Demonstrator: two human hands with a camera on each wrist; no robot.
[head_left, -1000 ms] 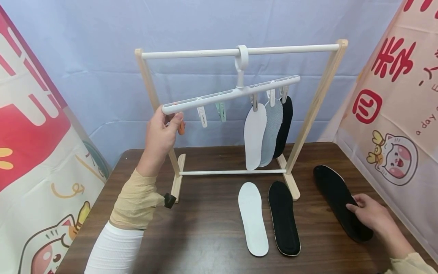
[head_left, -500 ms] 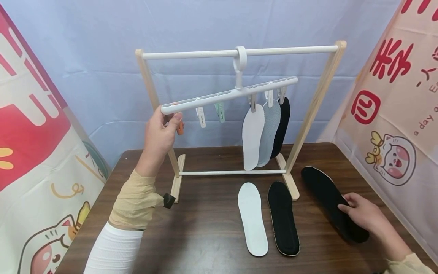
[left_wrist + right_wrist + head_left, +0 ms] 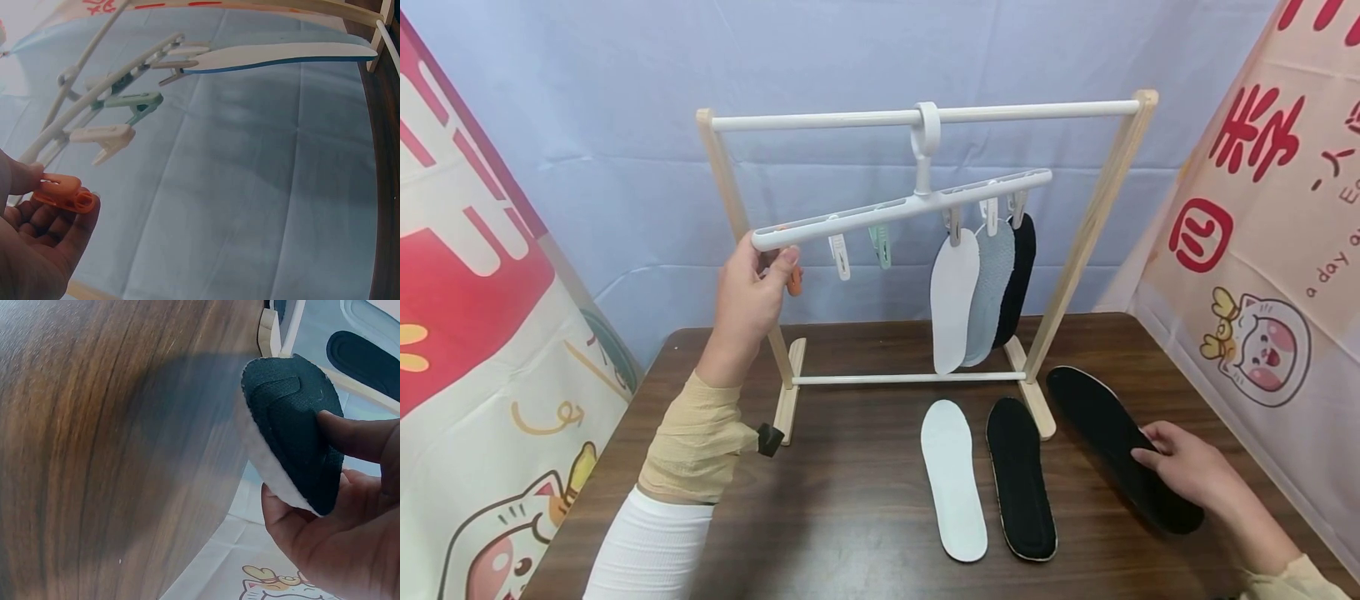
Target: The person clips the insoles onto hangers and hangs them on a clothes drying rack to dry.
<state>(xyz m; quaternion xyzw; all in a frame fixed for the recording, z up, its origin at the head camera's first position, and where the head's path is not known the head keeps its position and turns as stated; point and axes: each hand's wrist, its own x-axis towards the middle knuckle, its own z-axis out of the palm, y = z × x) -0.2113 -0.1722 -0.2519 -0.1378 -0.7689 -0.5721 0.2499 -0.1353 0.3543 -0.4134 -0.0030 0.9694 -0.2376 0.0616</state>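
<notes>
My left hand (image 3: 751,283) is at the lowered left end of the tilted white clip hanger (image 3: 850,222). Thumb and fingers pinch an orange clothespin (image 3: 59,190) there. Beside it hang a white clothespin (image 3: 840,257) and a green clothespin (image 3: 881,247), with nothing in them. Three insoles are clipped on the hanger's raised right half: a white insole (image 3: 953,304), a grey insole (image 3: 991,292) and a black insole (image 3: 1021,267). My right hand (image 3: 1183,468) grips another black insole (image 3: 1097,417) by its edges above the table's right side; its pale underside shows in the right wrist view.
A white insole (image 3: 953,479) and a black insole (image 3: 1021,479) lie side by side on the brown table (image 3: 850,517). The wooden rack (image 3: 1086,225) stands behind them, its foot (image 3: 1037,410) close to the black one. Printed cloths border both sides.
The right hand has moved left with its black insole, toward the rack's right foot. My left hand stays at the hanger's end, still with the orange clothespin.
</notes>
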